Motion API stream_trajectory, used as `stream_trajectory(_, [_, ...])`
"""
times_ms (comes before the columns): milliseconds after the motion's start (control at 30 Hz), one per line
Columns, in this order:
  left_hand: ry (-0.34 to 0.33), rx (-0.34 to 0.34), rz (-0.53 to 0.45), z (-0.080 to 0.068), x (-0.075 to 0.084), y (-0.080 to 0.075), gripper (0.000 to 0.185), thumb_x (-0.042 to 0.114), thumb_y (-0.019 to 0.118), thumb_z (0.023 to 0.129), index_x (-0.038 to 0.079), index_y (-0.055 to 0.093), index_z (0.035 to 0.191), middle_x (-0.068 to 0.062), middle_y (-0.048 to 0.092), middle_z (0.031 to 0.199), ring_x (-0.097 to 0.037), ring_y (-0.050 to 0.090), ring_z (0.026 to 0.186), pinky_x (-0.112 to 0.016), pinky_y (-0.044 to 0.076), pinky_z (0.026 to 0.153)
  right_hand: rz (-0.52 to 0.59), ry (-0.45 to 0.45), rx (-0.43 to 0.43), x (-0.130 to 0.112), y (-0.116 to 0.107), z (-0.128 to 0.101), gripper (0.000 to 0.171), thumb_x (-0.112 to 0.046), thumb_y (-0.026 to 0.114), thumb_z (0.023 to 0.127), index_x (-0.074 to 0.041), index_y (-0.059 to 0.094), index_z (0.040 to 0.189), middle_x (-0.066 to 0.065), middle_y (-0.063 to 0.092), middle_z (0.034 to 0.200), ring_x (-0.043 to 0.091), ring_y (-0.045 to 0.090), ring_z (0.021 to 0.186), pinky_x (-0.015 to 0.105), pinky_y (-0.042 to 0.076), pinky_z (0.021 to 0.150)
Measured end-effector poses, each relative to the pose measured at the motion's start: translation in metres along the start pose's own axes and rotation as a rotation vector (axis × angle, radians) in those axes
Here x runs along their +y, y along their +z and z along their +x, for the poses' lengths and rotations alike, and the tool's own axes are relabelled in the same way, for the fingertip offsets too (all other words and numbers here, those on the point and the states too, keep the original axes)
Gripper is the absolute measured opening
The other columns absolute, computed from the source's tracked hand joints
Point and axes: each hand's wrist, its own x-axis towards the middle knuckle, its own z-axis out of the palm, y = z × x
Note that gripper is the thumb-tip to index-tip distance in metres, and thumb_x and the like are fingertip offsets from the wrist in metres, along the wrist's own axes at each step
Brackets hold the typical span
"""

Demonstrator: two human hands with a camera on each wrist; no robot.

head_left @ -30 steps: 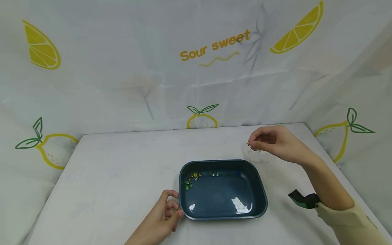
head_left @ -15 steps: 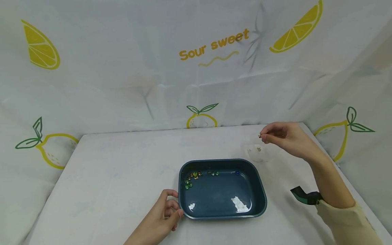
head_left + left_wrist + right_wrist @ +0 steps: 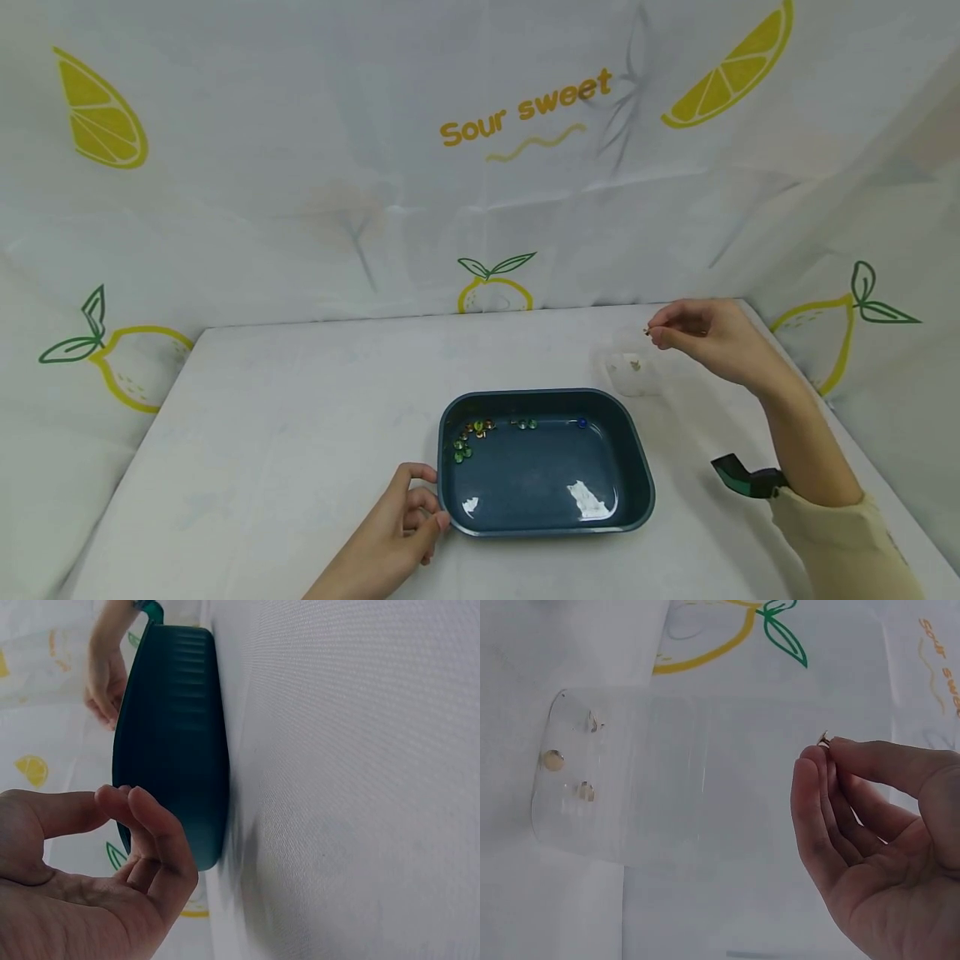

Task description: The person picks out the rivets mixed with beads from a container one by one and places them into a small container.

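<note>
My right hand (image 3: pixel 701 337) pinches a small gold thumbtack (image 3: pixel 824 739) between thumb and fingertips, raised above and behind a clear plastic box (image 3: pixel 633 379). Inside that box, the right wrist view shows a few more gold tacks, one with its round head (image 3: pixel 553 760) facing the camera. My left hand (image 3: pixel 397 521) holds the near left corner of a dark blue rectangular tray (image 3: pixel 536 492), with thumb at the rim and bent fingers against the outer wall. Several glass marbles (image 3: pixel 478 427), green and amber, gather in the tray's far left corner.
A pair of pale marbles (image 3: pixel 527 424) and a blue marble (image 3: pixel 582 423) lie along the tray's far side. White cloth covers the table (image 3: pixel 300 433). Behind it hangs a white curtain (image 3: pixel 300 167) printed with lemons.
My right hand has lifted away from over the clear box, back and to the right, still pinching the tack, so the box shows more fully. My left hand and the tray stay put.
</note>
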Motion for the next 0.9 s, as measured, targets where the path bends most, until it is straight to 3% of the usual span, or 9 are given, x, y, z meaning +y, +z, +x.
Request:
stream_trajectory(267, [0.004,-0.002,-0.002,0.000,0.000,0.000,0.049,0.012,0.063,0.108,0.003,0.034,0.147,-0.007,0.061,0.101,-0.014,0.058,0.071,-0.024,0.049,0.062,-0.029,-0.016,0.014,0.008,0.007,0.001,0.009,-0.001,0.074,0.100,0.002,0.076,0.109,0.019,0.079,0.099,-0.003,0.069,0.077,0.008,0.055,0.074])
stream_trajectory(700, [0.002,0.005,-0.005,0.001,-0.001,0.000,0.049,0.011,0.063,0.108,0.003,0.034,0.147,-0.007,0.061,0.099,-0.015,0.059,0.071,-0.024,0.050,0.061,-0.125,0.073,-0.018,0.016,0.017,0.003,0.014,-0.013,0.073,0.103,0.000,0.076,0.109,0.018,0.081,0.102,0.002,0.069,0.079,0.016,0.055,0.072])
stream_trajectory(900, [-0.001,0.011,0.003,0.001,-0.001,0.000,0.050,0.012,0.064,0.108,0.003,0.035,0.147,-0.008,0.061,0.100,-0.016,0.059,0.072,-0.025,0.050,0.062,-0.150,0.070,-0.013,0.015,0.019,0.002,0.014,-0.011,0.074,0.102,0.001,0.077,0.107,0.020,0.081,0.101,0.021,0.075,0.084,0.015,0.054,0.071])
